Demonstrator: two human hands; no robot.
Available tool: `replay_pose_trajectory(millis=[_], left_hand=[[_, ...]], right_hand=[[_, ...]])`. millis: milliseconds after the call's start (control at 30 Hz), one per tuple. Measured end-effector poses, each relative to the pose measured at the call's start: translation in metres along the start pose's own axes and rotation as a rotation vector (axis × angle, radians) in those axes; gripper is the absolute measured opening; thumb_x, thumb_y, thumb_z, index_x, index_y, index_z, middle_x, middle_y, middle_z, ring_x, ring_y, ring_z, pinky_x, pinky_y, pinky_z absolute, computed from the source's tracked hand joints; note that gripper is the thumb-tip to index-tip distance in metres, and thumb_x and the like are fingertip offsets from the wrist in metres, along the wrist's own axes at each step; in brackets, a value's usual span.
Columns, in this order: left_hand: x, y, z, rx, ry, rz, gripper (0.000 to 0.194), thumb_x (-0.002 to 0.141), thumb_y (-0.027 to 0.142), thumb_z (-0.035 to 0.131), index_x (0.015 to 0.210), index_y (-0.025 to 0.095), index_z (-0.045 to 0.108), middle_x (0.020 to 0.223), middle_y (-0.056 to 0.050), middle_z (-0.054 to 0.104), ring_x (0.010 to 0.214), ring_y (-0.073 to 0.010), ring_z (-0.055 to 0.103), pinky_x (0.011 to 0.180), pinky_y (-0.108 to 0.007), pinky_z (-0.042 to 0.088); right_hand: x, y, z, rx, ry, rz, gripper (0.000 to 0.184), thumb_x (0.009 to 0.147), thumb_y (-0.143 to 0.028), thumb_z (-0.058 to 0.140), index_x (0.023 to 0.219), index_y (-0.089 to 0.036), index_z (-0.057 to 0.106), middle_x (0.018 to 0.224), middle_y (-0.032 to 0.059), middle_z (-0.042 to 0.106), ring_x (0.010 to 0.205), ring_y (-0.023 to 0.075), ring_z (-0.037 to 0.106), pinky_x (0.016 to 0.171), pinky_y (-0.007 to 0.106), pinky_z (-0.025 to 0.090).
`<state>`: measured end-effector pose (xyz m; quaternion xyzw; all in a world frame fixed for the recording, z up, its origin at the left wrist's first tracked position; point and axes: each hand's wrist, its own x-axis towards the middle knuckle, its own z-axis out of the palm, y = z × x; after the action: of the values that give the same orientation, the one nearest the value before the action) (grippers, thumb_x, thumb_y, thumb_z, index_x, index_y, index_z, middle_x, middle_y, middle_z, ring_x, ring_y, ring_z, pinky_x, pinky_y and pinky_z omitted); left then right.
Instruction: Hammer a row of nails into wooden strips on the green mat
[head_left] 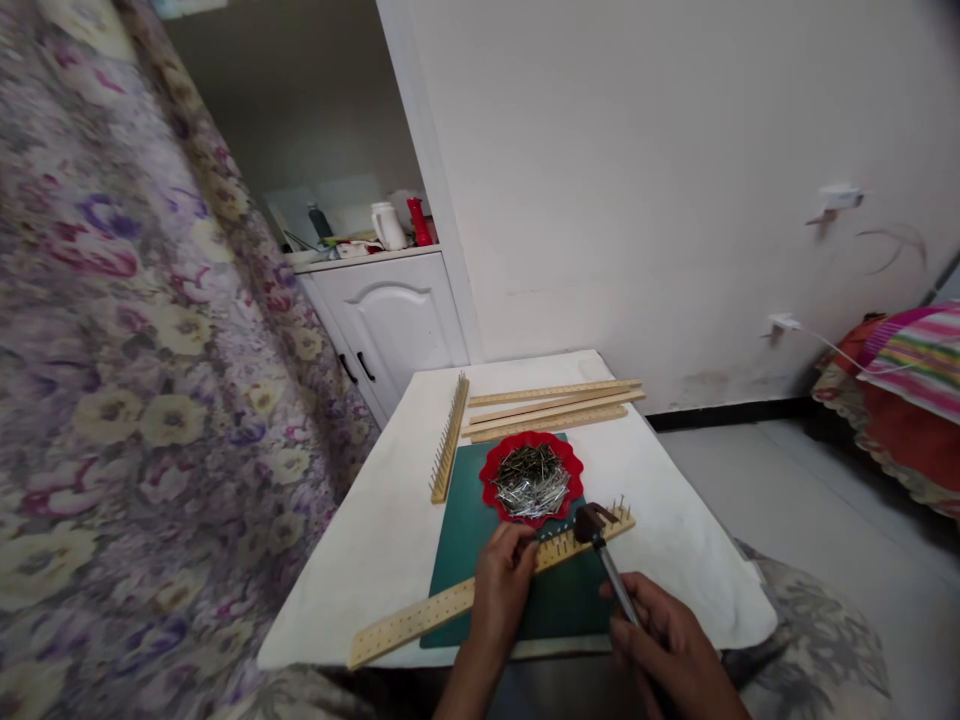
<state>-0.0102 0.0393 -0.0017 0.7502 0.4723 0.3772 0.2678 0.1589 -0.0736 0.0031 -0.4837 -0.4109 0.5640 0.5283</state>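
Observation:
A long wooden strip with rows of holes lies slantwise across a green cutting mat; several nails stand in its right end. My left hand rests on the strip, its fingers pinched together at the top edge near a nail position; what they hold is too small to see. My right hand is wrapped round the handle of a small hammer, whose dark head hovers just above the strip's nailed end. A red scalloped dish full of loose nails sits on the mat behind the strip.
Another wooden strip studded with upright nails lies on the white table to the left. Several plain wooden strips lie at the table's far edge. Floral fabric hangs left; a white cabinet stands behind, a bed at right.

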Motion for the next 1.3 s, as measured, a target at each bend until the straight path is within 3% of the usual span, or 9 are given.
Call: replay_pose_trajectory(millis=[133,233,367,567,667,833,933,1133,1300], left_hand=[[0.023,0.005,-0.009,0.131,-0.012,0.086,0.017,0.086,0.021,0.046,0.086,0.019,0.063,0.082,-0.003,0.062,0.076,-0.0169,0.057,0.068,-0.026,0.042],[0.050,0.008,-0.005,0.327,-0.078,0.136,0.016,0.085,0.017,0.048,0.086,0.020,0.064,0.088,-0.004,0.061,0.085,-0.0177,0.057,0.073,-0.027,0.041],[0.080,0.007,0.010,0.630,-0.185,0.076,0.014,0.081,0.015,0.054,0.084,0.020,0.066,0.092,-0.006,0.060,0.092,-0.0191,0.055,0.074,-0.026,0.040],[0.093,0.007,0.023,0.742,-0.217,0.035,0.015,0.080,0.014,0.053,0.075,0.020,0.066,0.086,-0.006,0.060,0.086,-0.0200,0.056,0.066,-0.026,0.039],[0.090,0.008,0.021,0.773,-0.211,0.037,0.018,0.083,0.014,0.049,0.077,0.019,0.065,0.086,-0.007,0.059,0.082,-0.0197,0.057,0.064,-0.026,0.038],[0.080,0.010,0.014,0.790,-0.166,0.050,0.017,0.085,0.016,0.046,0.080,0.019,0.061,0.089,-0.006,0.059,0.085,-0.0186,0.056,0.066,-0.025,0.038],[0.073,0.011,0.006,0.772,-0.123,0.070,0.015,0.086,0.016,0.045,0.082,0.019,0.059,0.091,-0.006,0.060,0.087,-0.0191,0.056,0.069,-0.026,0.038],[0.036,0.022,-0.013,0.491,-0.012,0.099,0.016,0.090,0.020,0.039,0.085,0.020,0.054,0.085,-0.005,0.060,0.081,-0.0189,0.056,0.071,-0.027,0.039],[-0.024,0.044,-0.013,0.207,-0.223,0.122,0.014,0.088,0.018,0.042,0.079,0.021,0.053,0.076,-0.001,0.061,0.070,-0.0151,0.056,0.062,-0.022,0.038]], right_hand=[[-0.003,0.004,-0.009,0.033,0.041,0.014,0.042,0.076,-0.054,0.061,0.097,-0.019,0.050,0.052,-0.0047,0.059,0.026,0.0050,0.038,0.028,0.016,0.020],[-0.002,0.005,-0.011,0.043,0.039,0.005,0.040,0.075,-0.054,0.061,0.094,-0.019,0.052,0.052,-0.0045,0.059,0.028,0.0051,0.037,0.029,0.016,0.020],[0.001,0.011,-0.013,0.056,0.023,-0.051,0.040,0.074,-0.055,0.062,0.091,-0.020,0.054,0.051,-0.0040,0.059,0.037,0.0088,0.042,0.037,0.018,0.028],[0.003,0.018,-0.018,0.056,0.040,-0.042,0.043,0.072,-0.057,0.062,0.092,-0.020,0.054,0.052,-0.0044,0.058,0.039,0.0100,0.041,0.039,0.019,0.023],[0.003,0.017,-0.018,0.061,0.044,-0.062,0.042,0.072,-0.056,0.062,0.090,-0.020,0.054,0.052,-0.0045,0.057,0.041,0.0101,0.042,0.041,0.020,0.024],[0.002,0.016,-0.015,0.061,-0.003,-0.031,0.040,0.075,-0.056,0.059,0.092,-0.020,0.051,0.050,-0.0060,0.057,0.032,0.0056,0.030,0.038,0.019,0.018],[0.001,0.015,-0.012,0.057,0.020,-0.042,0.039,0.073,-0.055,0.061,0.089,-0.020,0.052,0.049,-0.0057,0.058,0.033,0.0065,0.035,0.038,0.018,0.019],[0.000,0.008,-0.003,0.083,0.114,-0.044,0.040,0.073,-0.052,0.063,0.093,-0.019,0.053,0.054,-0.0043,0.059,0.030,0.0059,0.035,0.031,0.018,0.023],[0.000,0.001,0.002,0.055,0.256,-0.100,0.040,0.073,-0.047,0.067,0.097,-0.018,0.054,0.066,-0.0027,0.061,0.032,0.0040,0.038,0.029,0.015,0.026]])
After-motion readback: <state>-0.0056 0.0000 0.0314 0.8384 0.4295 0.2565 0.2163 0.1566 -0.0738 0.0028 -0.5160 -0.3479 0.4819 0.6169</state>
